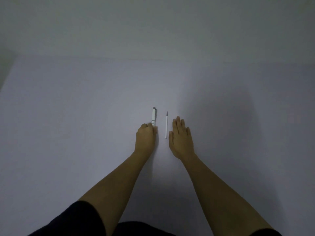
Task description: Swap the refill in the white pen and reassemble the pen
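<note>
A white pen (154, 116) lies on the pale table (85, 116), pointing away from me, its clip end farthest from me. My left hand (146, 135) is curled around the pen's near end, fingers closed on it. A thin white refill (166, 125) with a dark tip lies just right of the pen, parallel to it. My right hand (181, 135) rests flat on the table with fingers apart, just right of the refill and not holding it.
The table's far edge (153, 59) meets a plain wall. Its left edge (6, 79) slants at the far left. Dark sleeves (76, 218) show at the bottom of the view.
</note>
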The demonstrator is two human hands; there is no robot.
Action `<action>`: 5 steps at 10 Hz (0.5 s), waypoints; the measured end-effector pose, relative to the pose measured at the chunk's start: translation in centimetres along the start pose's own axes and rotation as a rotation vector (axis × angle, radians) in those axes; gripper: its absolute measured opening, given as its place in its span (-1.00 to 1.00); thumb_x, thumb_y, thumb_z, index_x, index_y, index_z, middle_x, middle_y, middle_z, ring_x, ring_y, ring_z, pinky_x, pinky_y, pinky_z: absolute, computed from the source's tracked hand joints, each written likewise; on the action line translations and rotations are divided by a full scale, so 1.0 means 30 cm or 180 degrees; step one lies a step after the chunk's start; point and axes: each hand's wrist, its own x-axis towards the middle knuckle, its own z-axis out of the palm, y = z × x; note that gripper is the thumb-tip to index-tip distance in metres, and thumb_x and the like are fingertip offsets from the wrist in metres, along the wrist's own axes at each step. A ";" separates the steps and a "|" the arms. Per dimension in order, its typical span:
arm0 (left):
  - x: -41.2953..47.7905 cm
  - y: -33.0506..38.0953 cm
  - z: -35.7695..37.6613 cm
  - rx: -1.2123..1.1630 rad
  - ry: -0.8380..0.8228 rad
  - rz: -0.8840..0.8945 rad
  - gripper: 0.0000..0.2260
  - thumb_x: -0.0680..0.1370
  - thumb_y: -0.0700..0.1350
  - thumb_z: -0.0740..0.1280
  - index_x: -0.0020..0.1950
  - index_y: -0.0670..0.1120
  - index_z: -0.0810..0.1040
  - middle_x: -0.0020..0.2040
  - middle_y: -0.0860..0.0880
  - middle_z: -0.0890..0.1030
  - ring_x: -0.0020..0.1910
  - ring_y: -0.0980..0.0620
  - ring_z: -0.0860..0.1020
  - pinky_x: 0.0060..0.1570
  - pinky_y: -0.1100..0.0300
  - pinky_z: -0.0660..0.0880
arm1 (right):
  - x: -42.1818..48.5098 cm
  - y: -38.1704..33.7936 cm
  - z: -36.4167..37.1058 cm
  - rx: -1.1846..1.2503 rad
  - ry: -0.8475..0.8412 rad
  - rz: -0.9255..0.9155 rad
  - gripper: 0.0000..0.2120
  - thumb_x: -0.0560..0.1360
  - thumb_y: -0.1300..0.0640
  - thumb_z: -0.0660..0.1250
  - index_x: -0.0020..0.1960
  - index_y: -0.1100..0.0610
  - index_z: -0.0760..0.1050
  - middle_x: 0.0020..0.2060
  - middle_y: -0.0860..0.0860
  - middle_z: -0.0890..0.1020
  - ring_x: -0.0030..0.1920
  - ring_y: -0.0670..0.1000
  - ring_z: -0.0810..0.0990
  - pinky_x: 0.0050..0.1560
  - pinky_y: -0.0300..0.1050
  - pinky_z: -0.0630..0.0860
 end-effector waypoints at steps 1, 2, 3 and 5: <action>-0.009 -0.001 0.018 -0.0175 0.0126 -0.0129 -0.74 0.62 -0.12 0.14 0.08 -0.29 0.49 -0.07 -0.20 0.54 -0.11 -0.12 0.51 -0.15 0.07 0.43 | 0.004 0.015 0.028 -0.0108 0.0090 -0.0027 -0.34 0.48 -0.06 -0.31 0.51 0.19 -0.03 0.54 0.12 0.02 0.55 0.10 -0.02 0.50 0.03 -0.08; -0.007 -0.006 0.030 -0.0131 0.0212 -0.0098 -0.74 0.62 -0.13 0.14 0.09 -0.30 0.49 -0.05 -0.21 0.54 -0.09 -0.13 0.52 -0.11 0.02 0.47 | 0.005 0.013 0.033 -0.0167 0.0107 -0.0006 -0.35 0.48 -0.05 -0.29 0.51 0.19 -0.03 0.54 0.11 0.04 0.55 0.09 0.00 0.50 0.02 -0.08; -0.010 -0.004 0.037 -0.0206 0.0255 -0.0124 -0.74 0.62 -0.11 0.15 0.07 -0.30 0.49 -0.07 -0.22 0.54 -0.10 -0.15 0.52 -0.11 -0.01 0.50 | 0.006 0.011 0.036 -0.0142 0.0155 -0.0045 -0.36 0.49 -0.04 -0.28 0.51 0.20 0.00 0.54 0.12 0.06 0.54 0.10 0.02 0.49 0.02 -0.09; -0.014 -0.005 0.012 0.0025 0.0462 -0.0055 -0.70 0.61 -0.07 0.18 -0.04 -0.32 0.48 -0.13 -0.30 0.55 -0.18 -0.23 0.53 -0.23 -0.01 0.47 | -0.003 0.026 0.007 0.0129 0.0036 -0.0093 -0.37 0.51 -0.05 -0.24 0.51 0.20 -0.02 0.54 0.10 0.03 0.55 0.07 -0.03 0.51 0.00 -0.09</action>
